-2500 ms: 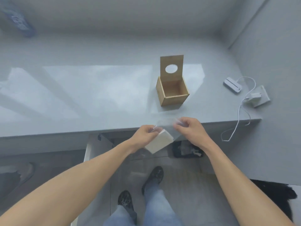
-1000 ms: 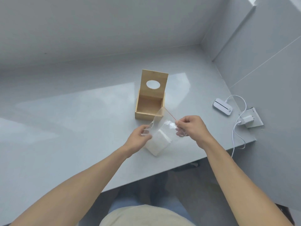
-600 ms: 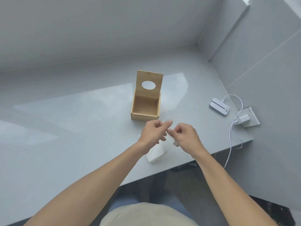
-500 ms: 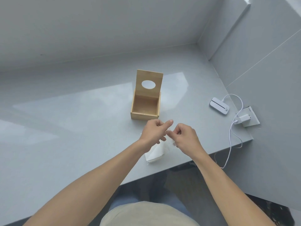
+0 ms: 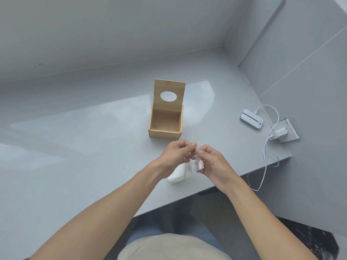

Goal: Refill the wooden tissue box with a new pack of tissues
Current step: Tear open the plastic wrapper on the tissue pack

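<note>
The wooden tissue box (image 5: 165,132) stands on the grey counter (image 5: 78,147), its lid with an oval hole tipped up at the back and its inside bare. Just in front of it, my left hand (image 5: 175,156) and my right hand (image 5: 214,162) meet, fingertips pinched together on the clear plastic wrapper (image 5: 199,162), which is folded small between them. The white stack of tissues (image 5: 177,176) lies on the counter under my hands, partly hidden by my left wrist.
A small white device (image 5: 251,121) lies at the counter's right end, wired by a white cable (image 5: 266,156) to a charger in a wall socket (image 5: 284,133). The counter's front edge runs just below my hands. Walls close the back and right.
The wrapper was stretched open between my hands over the tissues; my hands have come together and folded it small. The tissue stack now lies bare on the counter.
</note>
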